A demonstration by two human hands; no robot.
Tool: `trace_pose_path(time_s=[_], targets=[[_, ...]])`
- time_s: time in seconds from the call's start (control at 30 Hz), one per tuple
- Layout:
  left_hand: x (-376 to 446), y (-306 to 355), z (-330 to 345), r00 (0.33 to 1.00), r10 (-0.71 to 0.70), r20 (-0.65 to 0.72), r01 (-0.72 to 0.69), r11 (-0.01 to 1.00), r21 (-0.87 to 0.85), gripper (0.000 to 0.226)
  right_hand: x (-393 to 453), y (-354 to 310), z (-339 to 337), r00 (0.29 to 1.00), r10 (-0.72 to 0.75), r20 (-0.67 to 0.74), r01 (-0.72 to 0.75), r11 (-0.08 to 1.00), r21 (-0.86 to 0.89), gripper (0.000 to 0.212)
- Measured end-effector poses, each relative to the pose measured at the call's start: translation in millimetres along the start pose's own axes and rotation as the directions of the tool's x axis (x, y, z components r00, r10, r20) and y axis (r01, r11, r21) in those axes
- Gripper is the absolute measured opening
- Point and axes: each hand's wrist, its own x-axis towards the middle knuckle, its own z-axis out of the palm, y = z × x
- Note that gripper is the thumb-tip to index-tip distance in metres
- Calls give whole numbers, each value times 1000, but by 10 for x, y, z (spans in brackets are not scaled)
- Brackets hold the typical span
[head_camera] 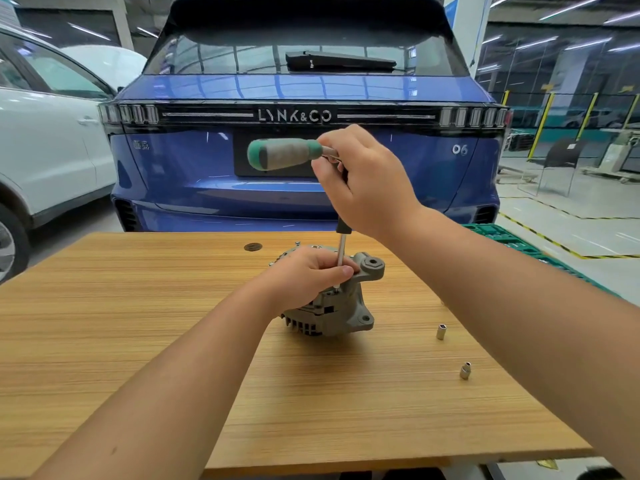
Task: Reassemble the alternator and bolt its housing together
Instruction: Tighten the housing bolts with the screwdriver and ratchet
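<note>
A grey alternator (349, 317) stands on the wooden table (138, 306), its mounting ear pointing right. My left hand (308, 271) rests on top of it, fingers curled over the housing and around the lower end of a thin extension bar (341, 249). My right hand (363, 178) grips the head of a ratchet above; its green and grey handle (282, 153) sticks out to the left. The bar runs straight down from the ratchet to a bolt at the housing's edge. The bolt itself is mostly hidden by my left thumb.
Two loose sockets, one (441, 331) and another (465, 370), lie on the table to the right. A small bolt (297, 242) and a dark round hole (252, 247) sit behind the alternator. A green tool tray (502, 237) is off the table's right. A blue car (304, 133) stands behind.
</note>
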Motion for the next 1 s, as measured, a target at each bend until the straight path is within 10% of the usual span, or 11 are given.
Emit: trace_pose_path(time_s=[0.2, 0.6, 0.8, 0.87, 1.0], targets=[[10, -3, 1, 1000, -5, -7, 5, 1000, 6, 18, -22, 58, -141, 979, 87, 186, -106, 990, 97, 50], [-5, 0, -4, 1000, -10, -15, 10, 1000, -18, 21, 316, -137, -186, 871, 17, 491, 41, 993, -107, 32], [7, -42, -2, 1000, -13, 9, 13, 1000, -21, 21, 652, -264, -208, 744, 364, 560, -218, 925, -312, 34], [11, -51, -7, 1000, -14, 12, 14, 1000, -20, 21, 699, -265, -249, 597, 505, 623, -543, 827, -149, 23], [19, -62, -10, 1000, -29, 2, 29, 999, -16, 20, 545, -177, -256, 452, 512, 731, -892, 274, 360, 17]])
